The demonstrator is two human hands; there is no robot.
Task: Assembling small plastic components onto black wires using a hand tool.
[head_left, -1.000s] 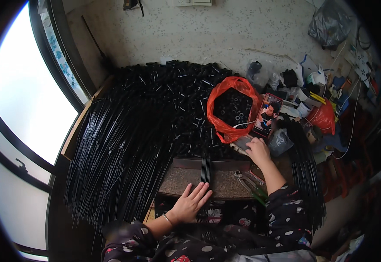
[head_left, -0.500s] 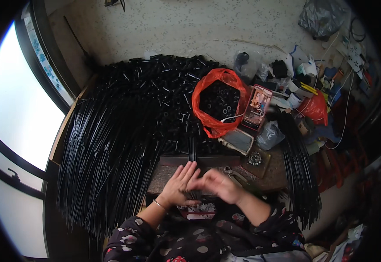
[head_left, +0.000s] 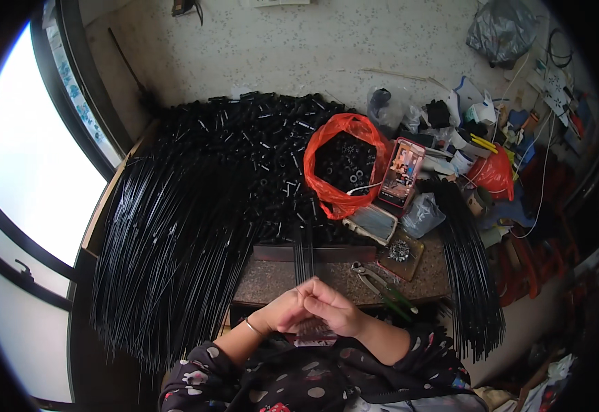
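Note:
My hands meet at the table's near edge, over several thin black rods (head_left: 303, 257) that run from the dark bar toward me. My left hand (head_left: 280, 312) is closed about the near part of these rods, with a bangle on its wrist. My right hand (head_left: 332, 309) lies against it from the other side, fingers bent over and pressing on the same rods. Where the palms meet, the grip is partly hidden. Below the hands the rods' near ends look smeared.
Long black rods (head_left: 169, 254) hang over the table's left side; another bunch (head_left: 467, 275) hangs at right. Behind lie heaped black parts (head_left: 244, 137), a red bag (head_left: 313, 172) of rings, and a phone (head_left: 404, 168). Green-handled pliers (head_left: 382, 288) and a dish of metal bits (head_left: 400, 251) lie nearby.
Both hands have moved closer to me and come together. My left hand's stretched fingers have bent, and my right hand has closed against it. The rods now reach nearer to me past the bar.

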